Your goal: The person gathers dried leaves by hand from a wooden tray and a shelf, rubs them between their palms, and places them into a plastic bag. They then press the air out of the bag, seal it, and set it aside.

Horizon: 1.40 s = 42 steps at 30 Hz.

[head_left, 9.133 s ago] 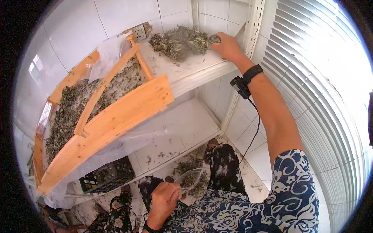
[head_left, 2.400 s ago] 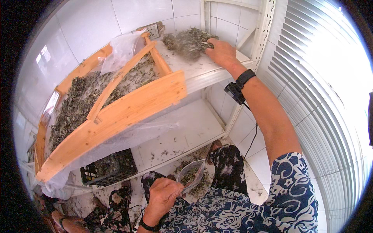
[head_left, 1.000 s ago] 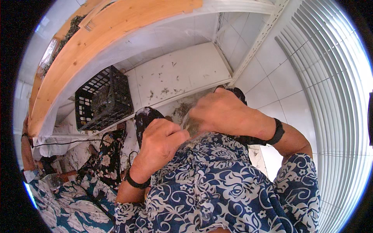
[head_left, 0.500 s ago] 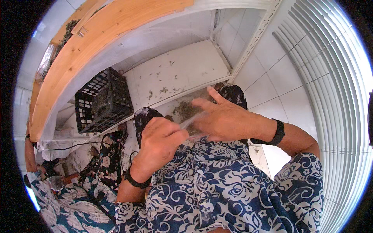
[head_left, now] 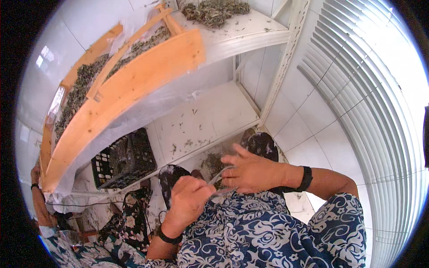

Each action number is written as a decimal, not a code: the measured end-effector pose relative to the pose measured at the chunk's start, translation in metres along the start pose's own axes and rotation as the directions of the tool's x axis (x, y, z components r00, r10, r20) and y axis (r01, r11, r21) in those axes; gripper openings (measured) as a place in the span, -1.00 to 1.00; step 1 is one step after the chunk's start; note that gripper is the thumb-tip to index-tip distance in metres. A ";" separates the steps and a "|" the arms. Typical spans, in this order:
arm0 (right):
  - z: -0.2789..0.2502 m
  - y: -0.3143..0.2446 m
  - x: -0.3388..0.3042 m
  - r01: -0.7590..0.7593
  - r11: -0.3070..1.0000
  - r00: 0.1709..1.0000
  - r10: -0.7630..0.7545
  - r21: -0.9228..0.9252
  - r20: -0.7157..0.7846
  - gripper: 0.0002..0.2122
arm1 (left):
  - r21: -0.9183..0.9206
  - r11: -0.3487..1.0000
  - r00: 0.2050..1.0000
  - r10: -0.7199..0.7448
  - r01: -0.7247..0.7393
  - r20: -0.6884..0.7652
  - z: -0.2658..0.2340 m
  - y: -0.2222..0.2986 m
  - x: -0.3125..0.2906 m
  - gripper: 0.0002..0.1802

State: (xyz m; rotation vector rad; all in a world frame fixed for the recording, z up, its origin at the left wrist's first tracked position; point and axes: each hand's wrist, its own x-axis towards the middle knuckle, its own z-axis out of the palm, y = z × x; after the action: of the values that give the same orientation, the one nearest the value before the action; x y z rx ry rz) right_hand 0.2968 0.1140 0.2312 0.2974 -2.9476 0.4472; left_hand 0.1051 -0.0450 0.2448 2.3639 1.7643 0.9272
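My left hand [head_left: 190,198] is closed in front of my lap, pinching a thin, clear piece of plastic [head_left: 217,179], perhaps a small bag. The plastic stretches across to my right hand [head_left: 257,172], whose lower fingers curl at its other edge while the upper fingers point outward. Part of the plastic is hidden behind the fingers, so its full shape does not show. Both hands hover just above my patterned blue-and-white clothing [head_left: 250,223].
Dried leaves [head_left: 82,94] fill a wooden-framed tray [head_left: 129,91] at upper left; a leaf heap [head_left: 214,12] lies on the upper shelf [head_left: 250,33]. A black crate [head_left: 125,158] and scattered bits occupy the lower shelf [head_left: 210,116]. Another person's arm [head_left: 40,201] shows at left.
The view has tilted up, so more of the tray and the upper shelf's leaf heap shows. My hands stay close together with the plastic between them; my right fingers are less spread.
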 end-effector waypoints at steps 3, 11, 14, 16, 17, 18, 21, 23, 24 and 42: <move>0.007 0.003 -0.001 -0.009 1.000 1.000 0.009 -0.011 0.014 -0.64 | -0.105 0.994 1.000 -0.010 0.007 -0.028 0.004 0.003 0.003 -0.83; -0.087 0.039 0.019 -0.128 0.986 0.854 0.055 -0.105 -0.517 -0.69 | -0.078 0.996 0.999 -0.038 0.036 -0.023 0.007 -0.012 -0.009 -0.82; -0.150 0.098 0.044 -0.352 0.907 0.662 0.067 -0.231 -0.746 -0.72 | -0.090 0.995 0.999 -0.041 0.038 -0.026 0.008 -0.011 -0.004 -0.82; -0.180 0.140 0.062 -0.448 0.880 0.579 0.150 -0.159 -0.801 -0.68 | -0.132 0.991 0.998 -0.031 0.024 -0.047 0.013 -0.013 0.000 -0.84; -0.187 0.159 0.071 -0.448 0.878 0.580 0.146 -0.165 -0.801 -0.68 | -0.124 0.991 0.998 -0.057 0.054 -0.015 0.011 -0.012 0.002 -0.84; -0.192 0.175 0.079 -0.550 0.826 0.563 0.256 -0.124 -0.786 -0.65 | -0.114 0.990 0.996 -0.082 0.083 0.018 0.011 -0.011 0.003 -0.84; -0.197 0.193 0.111 -0.723 0.685 0.530 0.470 -0.087 -0.706 -0.59 | -0.123 0.991 0.997 -0.063 0.057 -0.042 0.012 -0.017 -0.001 -0.84; -0.201 0.200 0.125 -0.801 0.590 0.506 0.573 -0.103 -0.645 -0.57 | -0.121 0.991 0.997 -0.064 0.058 -0.050 0.011 -0.021 -0.001 -0.83; -0.200 0.205 0.130 -0.824 0.544 0.512 0.593 -0.159 -0.621 -0.56 | -0.129 0.989 0.996 -0.076 0.070 -0.043 0.010 -0.022 -0.003 -0.83; -0.185 0.131 0.048 -0.336 0.744 0.535 0.655 0.577 -0.534 -0.52 | -0.023 0.996 0.992 -0.087 0.086 -0.092 0.001 -0.033 -0.024 -0.90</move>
State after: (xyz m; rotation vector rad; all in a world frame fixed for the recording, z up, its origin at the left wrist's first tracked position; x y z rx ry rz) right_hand 0.2428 0.2854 0.3777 -0.6233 -2.0603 0.9967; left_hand 0.0733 -0.0544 0.2208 2.2475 1.8654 1.0532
